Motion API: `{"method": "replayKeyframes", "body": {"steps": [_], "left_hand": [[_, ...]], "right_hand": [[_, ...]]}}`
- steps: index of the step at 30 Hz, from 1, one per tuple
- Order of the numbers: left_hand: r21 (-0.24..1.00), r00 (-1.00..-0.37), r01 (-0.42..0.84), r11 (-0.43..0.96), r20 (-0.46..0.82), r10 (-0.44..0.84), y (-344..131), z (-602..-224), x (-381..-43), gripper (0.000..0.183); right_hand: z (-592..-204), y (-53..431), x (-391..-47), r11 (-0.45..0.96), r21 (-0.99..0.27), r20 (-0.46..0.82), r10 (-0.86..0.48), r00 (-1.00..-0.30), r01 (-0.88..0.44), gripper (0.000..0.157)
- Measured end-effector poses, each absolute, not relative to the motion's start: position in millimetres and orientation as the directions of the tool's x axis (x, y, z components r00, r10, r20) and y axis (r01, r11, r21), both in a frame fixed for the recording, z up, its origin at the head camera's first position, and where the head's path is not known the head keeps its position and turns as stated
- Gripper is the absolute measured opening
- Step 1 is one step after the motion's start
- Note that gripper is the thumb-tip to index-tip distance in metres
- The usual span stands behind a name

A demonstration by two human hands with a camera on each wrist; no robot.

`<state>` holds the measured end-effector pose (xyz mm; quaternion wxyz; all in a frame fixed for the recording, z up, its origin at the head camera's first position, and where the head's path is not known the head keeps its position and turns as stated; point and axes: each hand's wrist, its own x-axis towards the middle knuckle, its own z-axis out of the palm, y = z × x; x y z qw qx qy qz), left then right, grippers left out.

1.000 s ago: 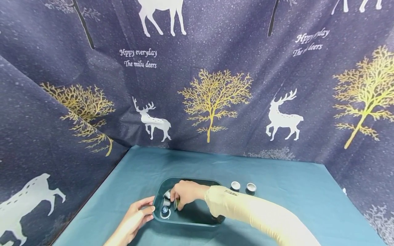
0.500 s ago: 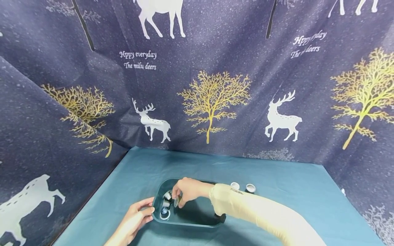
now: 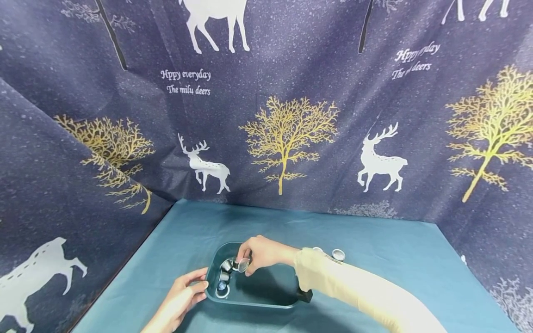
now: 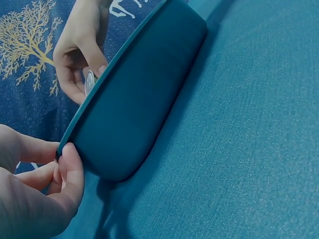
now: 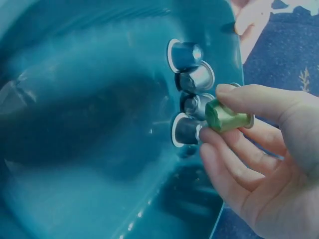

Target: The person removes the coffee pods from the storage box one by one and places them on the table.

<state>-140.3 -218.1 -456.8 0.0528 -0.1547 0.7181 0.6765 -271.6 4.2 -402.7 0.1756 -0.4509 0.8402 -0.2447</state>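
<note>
My right hand pinches a green coffee capsule between thumb and fingers, over the left part of a teal bin. In the head view the pale round lid of that capsule faces the camera. Below it, along the bin's left end, a blue capsule, two silver capsules, one beside the other, and a dark grey capsule lie in a row. My left hand grips the bin's left rim, thumb and fingers on either side of it, as the left wrist view shows.
Behind the right sleeve, one capsule stands on the teal tablecloth; another is mostly hidden by the sleeve. A dark cloth printed with deer and trees hangs behind and to the left.
My right hand has risen and shifted right with the green capsule, whose lid has turned toward the head camera. The sleeve now covers more of one table capsule. My left hand keeps its place.
</note>
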Motion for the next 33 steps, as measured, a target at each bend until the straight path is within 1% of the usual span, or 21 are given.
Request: {"method": "replayKeyframes", "body": {"steps": [5, 15, 23, 33], "left_hand": [[0.958, -0.951, -0.283, 0.038, -0.275, -0.139, -218.7, -457.7, -140.4, 0.052], [0.958, -0.95, -0.283, 0.041, -0.274, -0.147, -217.4, -456.6, -140.3, 0.052], [0.96, -0.954, -0.276, 0.04, -0.269, -0.131, -218.5, -457.8, -138.7, 0.054], [0.959, -0.95, -0.281, 0.039, -0.272, -0.155, -217.0, -456.1, -139.6, 0.052]], "right_hand": [[-402.4, 12.8, -275.2, 0.456, -0.633, -0.057, -0.833, -0.551, -0.625, 0.032], [-402.3, 27.0, -273.9, 0.407, -0.727, -0.025, -0.82, -0.572, -0.552, 0.034], [-406.6, 39.7, -270.2, 0.384, -0.744, 0.008, -0.813, -0.583, -0.546, 0.036], [-405.3, 61.3, -267.9, 0.316, -0.761, 0.119, -0.791, -0.6, -0.567, 0.037]]}}
